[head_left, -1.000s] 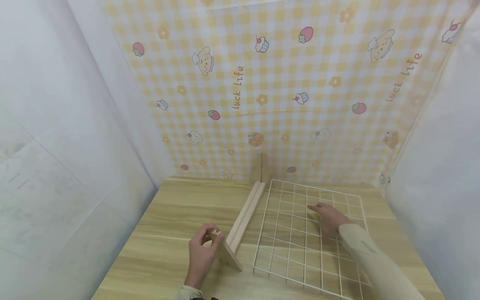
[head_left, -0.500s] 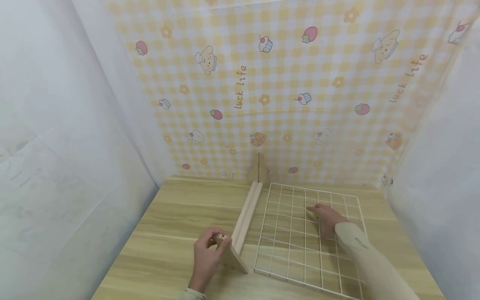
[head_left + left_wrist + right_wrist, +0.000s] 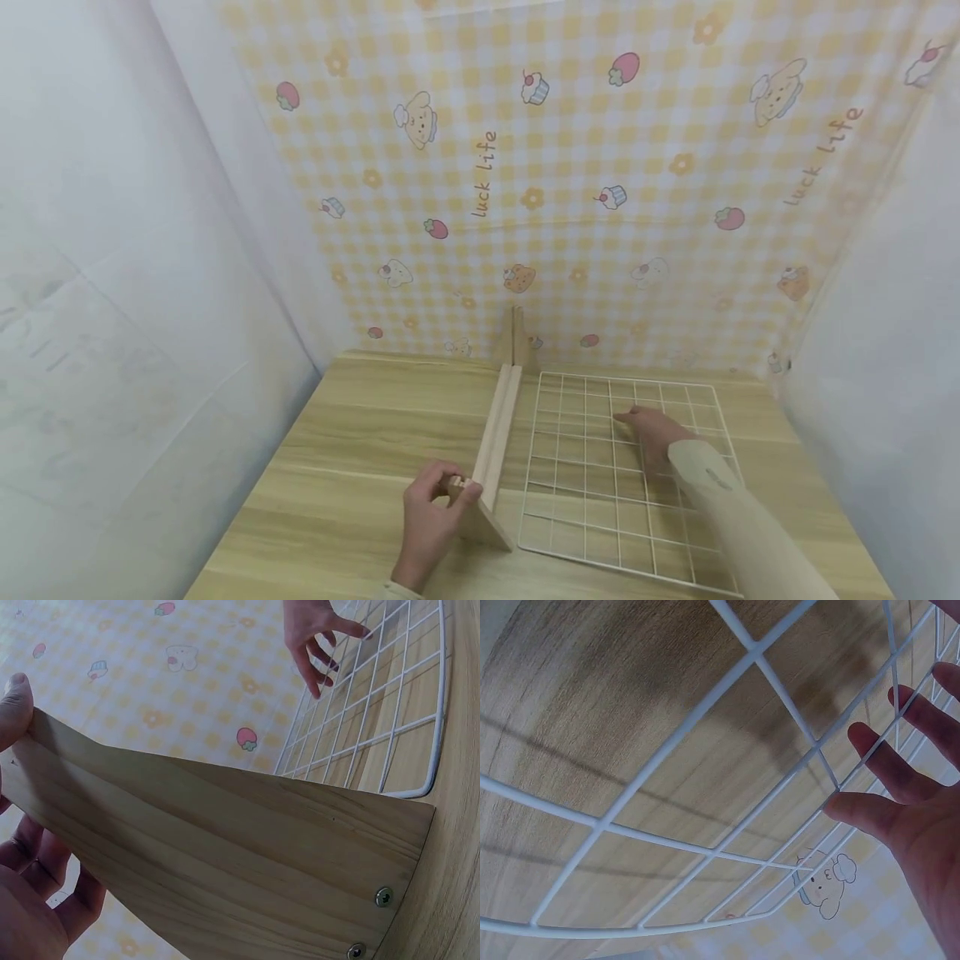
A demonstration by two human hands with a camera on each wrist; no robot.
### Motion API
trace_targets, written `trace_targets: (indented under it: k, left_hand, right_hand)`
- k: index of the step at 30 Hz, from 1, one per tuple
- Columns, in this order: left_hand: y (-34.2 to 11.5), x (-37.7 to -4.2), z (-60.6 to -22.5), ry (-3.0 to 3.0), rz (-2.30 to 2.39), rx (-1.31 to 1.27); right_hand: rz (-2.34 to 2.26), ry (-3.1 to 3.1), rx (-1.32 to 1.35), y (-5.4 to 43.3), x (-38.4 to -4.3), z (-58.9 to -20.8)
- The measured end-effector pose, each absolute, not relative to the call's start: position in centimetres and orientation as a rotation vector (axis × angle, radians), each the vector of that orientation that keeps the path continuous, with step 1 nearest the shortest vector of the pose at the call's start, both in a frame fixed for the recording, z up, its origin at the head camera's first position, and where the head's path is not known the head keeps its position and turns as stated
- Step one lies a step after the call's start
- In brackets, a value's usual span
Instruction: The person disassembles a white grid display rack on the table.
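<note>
My left hand (image 3: 435, 517) pinches the top of an end board (image 3: 225, 832) of a wooden stand, thumb on one side and fingers on the other. Two parallel wooden rails (image 3: 497, 442) run back from this board to an upright end piece (image 3: 515, 337) by the backdrop. Two screws (image 3: 383, 897) show low on the board's outer face. To the right is a white wire grid panel (image 3: 581, 492). My right hand (image 3: 656, 433) is at this grid, fingers spread and fairly straight, with the thumb tip touching a wire in the right wrist view.
A wood-grain table (image 3: 330, 450) carries everything. Behind it hangs a yellow checked backdrop (image 3: 570, 150) with printed cartoons. White sheeting (image 3: 135, 250) closes off the left side, and more sheeting (image 3: 892, 333) the right.
My left hand has shifted right with the near end of the wooden stand, closer to the grid. The grid has turned slightly; my right hand stays at almost the same spot.
</note>
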State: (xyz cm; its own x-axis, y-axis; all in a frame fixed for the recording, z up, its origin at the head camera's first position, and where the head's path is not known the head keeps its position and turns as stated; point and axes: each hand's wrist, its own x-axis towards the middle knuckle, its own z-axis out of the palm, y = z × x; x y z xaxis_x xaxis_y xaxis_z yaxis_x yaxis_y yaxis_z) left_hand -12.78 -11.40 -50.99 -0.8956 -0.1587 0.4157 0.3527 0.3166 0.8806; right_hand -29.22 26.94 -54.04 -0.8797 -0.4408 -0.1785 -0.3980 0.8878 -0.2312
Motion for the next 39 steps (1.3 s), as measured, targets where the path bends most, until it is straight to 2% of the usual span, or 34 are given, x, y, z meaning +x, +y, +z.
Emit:
trace_targets:
  k: [12,39]
  left_hand:
    - [-11.2,-12.6,-50.9,-2.128,-1.598,-0.248]
    - [-11.0,-12.7,-50.9,-2.161,-1.606,-0.173]
  right_hand:
    - [-0.285,2.789,-0.647,26.9,-29.9,-54.6]
    - [-0.304,2.815,-0.613,27.2,-29.7,-55.3]
